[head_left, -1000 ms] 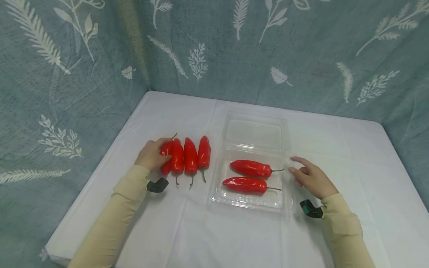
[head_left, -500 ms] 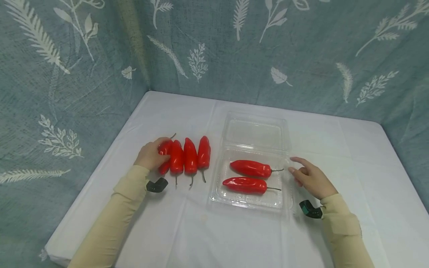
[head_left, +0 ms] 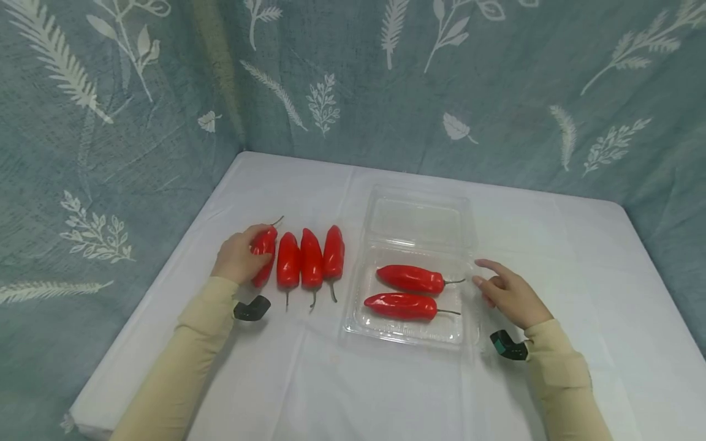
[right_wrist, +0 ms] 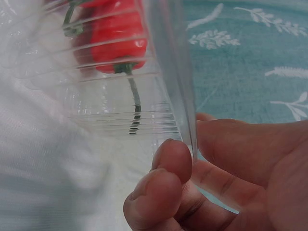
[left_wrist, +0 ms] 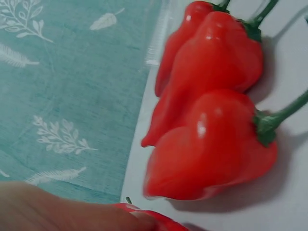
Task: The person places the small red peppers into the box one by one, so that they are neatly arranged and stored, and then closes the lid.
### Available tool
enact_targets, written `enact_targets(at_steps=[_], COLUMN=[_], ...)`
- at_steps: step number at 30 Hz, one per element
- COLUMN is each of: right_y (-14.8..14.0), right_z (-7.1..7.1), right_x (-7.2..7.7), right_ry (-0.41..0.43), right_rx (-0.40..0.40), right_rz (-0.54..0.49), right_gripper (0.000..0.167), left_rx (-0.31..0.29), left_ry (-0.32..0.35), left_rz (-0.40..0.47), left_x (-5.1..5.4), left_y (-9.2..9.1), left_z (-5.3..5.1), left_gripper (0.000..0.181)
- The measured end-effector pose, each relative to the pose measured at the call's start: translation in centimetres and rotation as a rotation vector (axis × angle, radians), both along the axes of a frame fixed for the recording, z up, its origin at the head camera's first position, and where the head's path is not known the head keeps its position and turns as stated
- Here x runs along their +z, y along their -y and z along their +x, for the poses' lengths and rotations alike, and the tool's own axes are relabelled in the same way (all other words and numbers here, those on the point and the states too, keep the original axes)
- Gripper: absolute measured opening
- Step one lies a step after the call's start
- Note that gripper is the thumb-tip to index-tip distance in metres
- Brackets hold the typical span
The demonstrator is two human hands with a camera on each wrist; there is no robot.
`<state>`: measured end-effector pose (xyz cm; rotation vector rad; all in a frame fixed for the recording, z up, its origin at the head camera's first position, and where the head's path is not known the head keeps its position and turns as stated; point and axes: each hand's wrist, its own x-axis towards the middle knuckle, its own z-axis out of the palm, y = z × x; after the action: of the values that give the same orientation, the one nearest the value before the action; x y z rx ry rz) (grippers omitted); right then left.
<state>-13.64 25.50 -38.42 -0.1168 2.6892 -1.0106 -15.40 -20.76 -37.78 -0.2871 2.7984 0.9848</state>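
At the left of the head view my left hand grips a red pepper, thumb on its right side and stem pointing away. Beside it three more peppers lie in a row: the nearest, a middle one and a right one. Two peppers lie crosswise in an unfolded clear plastic container, one at the back and one in front, stems to the right. In the right wrist view, my right hand pinches the container's side rim between thumb and fingers.
The container's hinged lid lies folded back behind its base. A white cloth covers the table. Behind and to the left hangs a green-blue curtain with white leaf patterns. Each wrist carries a small dark camera, one of them on the left.
My left hand has shifted slightly left with its pepper, opening a gap to the neighbouring pepper, which has also moved slightly left. My right hand keeps its place at the container.
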Motion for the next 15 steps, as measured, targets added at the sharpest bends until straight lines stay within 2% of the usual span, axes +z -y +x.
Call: enact_targets(at_steps=[8, 15], right_y=[0.1, -0.1], right_z=[-0.1, 0.0], right_x=[-0.1, 0.1], right_ry=[0.009, 0.013], right_rx=[-0.007, -0.02], right_rz=[-0.03, -0.018], right_gripper=[0.053, 0.054], left_rx=[0.032, -0.051], left_ry=[-0.116, -0.235], left_rz=[-0.006, 0.01], left_x=[1.8, 3.9], left_y=[-0.2, -2.6], left_z=[0.5, 0.4], left_gripper=[0.067, 0.07])
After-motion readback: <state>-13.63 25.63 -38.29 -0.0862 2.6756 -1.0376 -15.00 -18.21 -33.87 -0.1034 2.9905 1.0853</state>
